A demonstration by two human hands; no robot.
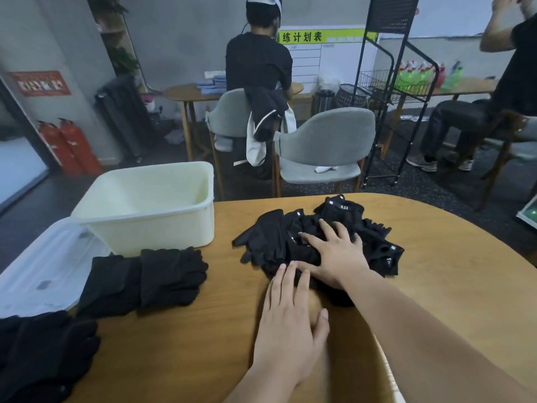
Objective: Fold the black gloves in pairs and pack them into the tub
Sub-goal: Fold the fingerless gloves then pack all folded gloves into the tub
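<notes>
While the right hand [337,257] lies flat, fingers spread, on a heap of black gloves [276,237], the left hand [290,324] rests open on the counter [436,271] at the heap's six o'clock, fingertips touching its edge. At nine o'clock of the hands lie folded gloves [157,280]; the tub [151,228] stands at ten, a lid [43,271] beside it.

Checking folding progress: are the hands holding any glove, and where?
Nothing is held: the right hand lies flat on the glove pile, the left hand touches its near edge.
</notes>
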